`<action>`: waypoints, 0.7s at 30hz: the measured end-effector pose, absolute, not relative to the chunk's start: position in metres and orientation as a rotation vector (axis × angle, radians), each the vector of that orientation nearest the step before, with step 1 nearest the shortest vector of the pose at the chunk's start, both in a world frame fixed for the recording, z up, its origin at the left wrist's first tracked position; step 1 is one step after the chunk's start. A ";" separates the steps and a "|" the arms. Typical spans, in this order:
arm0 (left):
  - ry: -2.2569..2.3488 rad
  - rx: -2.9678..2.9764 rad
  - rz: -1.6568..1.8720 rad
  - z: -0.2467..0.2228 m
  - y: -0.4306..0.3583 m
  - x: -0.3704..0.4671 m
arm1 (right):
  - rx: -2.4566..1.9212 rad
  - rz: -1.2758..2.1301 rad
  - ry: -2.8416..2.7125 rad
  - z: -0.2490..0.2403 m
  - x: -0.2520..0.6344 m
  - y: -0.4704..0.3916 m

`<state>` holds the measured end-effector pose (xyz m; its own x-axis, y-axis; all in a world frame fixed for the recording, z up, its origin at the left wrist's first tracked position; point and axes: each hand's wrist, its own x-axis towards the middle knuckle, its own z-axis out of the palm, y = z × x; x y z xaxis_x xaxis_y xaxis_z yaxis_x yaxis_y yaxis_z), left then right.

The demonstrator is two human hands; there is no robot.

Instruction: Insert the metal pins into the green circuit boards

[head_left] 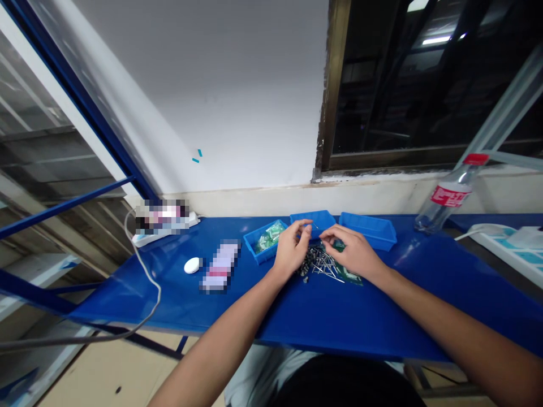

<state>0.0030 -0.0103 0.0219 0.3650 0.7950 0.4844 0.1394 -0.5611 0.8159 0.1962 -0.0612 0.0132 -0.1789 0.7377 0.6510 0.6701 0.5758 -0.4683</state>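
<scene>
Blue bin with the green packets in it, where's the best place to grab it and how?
Probably pinch the blue bin by its left wall at the rim, coming from the left. Its raised walls suit a pinch, and that side is unobstructed, while the left hand overlaps its right end in view.

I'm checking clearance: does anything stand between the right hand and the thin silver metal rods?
Nothing visible blocks the right hand from the thin silver metal rods; a flat green packet shows beside them.

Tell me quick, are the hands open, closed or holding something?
Left hand: fingers curled; can't tell if it's holding anything.
Right hand: fingers curled by the metal rods; its grip can't be told.
</scene>
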 end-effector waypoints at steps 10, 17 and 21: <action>0.694 1.861 0.951 0.008 -0.004 0.009 | -1.197 0.284 -1.646 0.007 0.198 -0.058; 0.688 1.903 1.056 0.015 -0.006 0.007 | -1.230 0.167 -1.905 0.009 0.198 -0.061; 0.700 1.871 0.963 0.016 -0.010 0.006 | -1.283 0.127 -1.889 0.012 0.197 -0.062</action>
